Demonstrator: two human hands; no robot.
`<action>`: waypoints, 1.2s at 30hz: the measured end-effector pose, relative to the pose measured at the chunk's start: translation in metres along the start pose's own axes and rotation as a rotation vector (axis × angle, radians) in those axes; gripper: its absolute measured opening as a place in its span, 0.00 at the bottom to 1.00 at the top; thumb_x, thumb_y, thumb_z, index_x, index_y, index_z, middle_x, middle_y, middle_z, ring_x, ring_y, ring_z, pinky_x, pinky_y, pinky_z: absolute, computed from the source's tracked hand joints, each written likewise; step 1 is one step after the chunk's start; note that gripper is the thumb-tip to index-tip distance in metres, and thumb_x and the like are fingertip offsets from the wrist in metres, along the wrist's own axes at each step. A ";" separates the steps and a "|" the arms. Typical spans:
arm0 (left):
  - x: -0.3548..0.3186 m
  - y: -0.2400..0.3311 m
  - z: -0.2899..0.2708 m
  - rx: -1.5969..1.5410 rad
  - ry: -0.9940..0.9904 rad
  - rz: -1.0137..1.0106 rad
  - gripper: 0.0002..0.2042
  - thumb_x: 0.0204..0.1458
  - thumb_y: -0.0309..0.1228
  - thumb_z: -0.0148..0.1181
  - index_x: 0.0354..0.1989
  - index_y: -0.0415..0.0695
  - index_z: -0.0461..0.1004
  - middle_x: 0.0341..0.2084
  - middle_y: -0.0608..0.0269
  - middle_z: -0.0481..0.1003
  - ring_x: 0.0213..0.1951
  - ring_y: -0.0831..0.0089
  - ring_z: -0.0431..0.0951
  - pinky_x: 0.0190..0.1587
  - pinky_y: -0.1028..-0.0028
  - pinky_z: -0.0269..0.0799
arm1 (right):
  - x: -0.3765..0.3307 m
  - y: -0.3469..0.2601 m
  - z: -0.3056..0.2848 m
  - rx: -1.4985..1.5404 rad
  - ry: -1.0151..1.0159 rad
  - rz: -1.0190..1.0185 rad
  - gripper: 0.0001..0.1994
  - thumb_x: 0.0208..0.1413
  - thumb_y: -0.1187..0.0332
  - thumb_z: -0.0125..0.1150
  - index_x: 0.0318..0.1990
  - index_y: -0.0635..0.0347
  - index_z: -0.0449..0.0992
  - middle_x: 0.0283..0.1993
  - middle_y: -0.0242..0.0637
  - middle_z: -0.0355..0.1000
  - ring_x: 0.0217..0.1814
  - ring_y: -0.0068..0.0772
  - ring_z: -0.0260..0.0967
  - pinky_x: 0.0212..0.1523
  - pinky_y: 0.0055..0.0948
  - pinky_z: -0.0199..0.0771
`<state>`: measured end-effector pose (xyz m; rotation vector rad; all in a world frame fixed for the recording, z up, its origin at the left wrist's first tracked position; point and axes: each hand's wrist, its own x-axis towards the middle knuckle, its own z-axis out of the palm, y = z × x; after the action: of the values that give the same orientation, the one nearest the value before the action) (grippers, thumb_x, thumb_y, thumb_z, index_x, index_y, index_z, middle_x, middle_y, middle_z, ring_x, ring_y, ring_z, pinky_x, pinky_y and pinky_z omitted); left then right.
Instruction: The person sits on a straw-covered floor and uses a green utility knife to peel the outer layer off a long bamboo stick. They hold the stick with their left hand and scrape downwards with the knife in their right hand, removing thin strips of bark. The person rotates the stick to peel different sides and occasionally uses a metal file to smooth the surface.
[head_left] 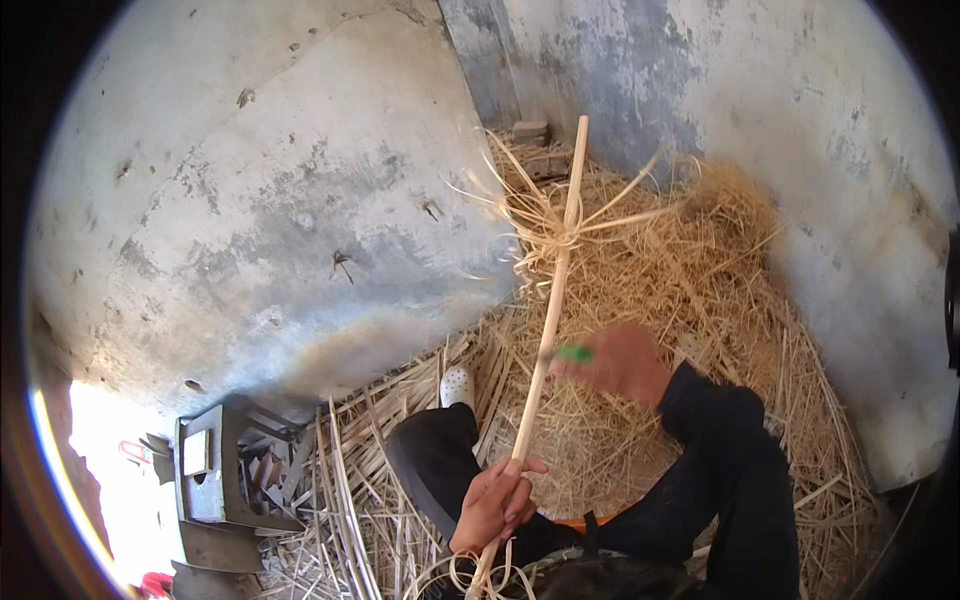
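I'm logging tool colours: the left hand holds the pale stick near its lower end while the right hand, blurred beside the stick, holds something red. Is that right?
Not quite. The colour is wrong: the head view shows the right hand with something green, not red. The rest stands: the left hand holds the pale stick near its lower end, and the right hand is blurred beside it.

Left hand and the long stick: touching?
Touching. The head view shows the left hand with its fingers wrapped around the lower part of the stick, no gap between them.
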<state>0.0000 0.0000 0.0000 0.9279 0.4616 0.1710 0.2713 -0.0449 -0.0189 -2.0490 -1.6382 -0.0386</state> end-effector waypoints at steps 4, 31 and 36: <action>0.003 -0.004 0.013 0.099 0.064 0.009 0.19 0.68 0.38 0.34 0.51 0.33 0.65 0.11 0.72 0.56 0.09 0.84 0.53 0.15 0.84 0.52 | -0.019 0.000 0.006 -0.147 0.045 -0.145 0.36 0.39 0.23 0.52 0.13 0.51 0.73 0.08 0.32 0.59 0.08 0.33 0.58 0.13 0.33 0.57; -0.008 -0.002 0.005 0.167 0.018 0.038 0.17 0.68 0.36 0.36 0.51 0.35 0.65 0.12 0.74 0.55 0.14 0.86 0.53 0.19 0.83 0.51 | 0.038 0.071 0.009 -0.181 0.298 -0.042 0.37 0.49 0.25 0.44 0.11 0.51 0.67 0.06 0.29 0.53 0.07 0.28 0.52 0.10 0.33 0.51; -0.009 -0.005 0.007 0.198 0.024 0.017 0.17 0.67 0.38 0.37 0.49 0.35 0.66 0.11 0.74 0.56 0.13 0.84 0.52 0.18 0.81 0.51 | 0.053 0.104 0.014 -0.195 0.289 0.065 0.36 0.51 0.27 0.44 0.12 0.51 0.67 0.07 0.29 0.53 0.06 0.28 0.51 0.10 0.32 0.50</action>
<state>-0.0051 -0.0107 0.0021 1.1253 0.4988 0.1541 0.3777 -0.0059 -0.0516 -2.1205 -1.4347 -0.4665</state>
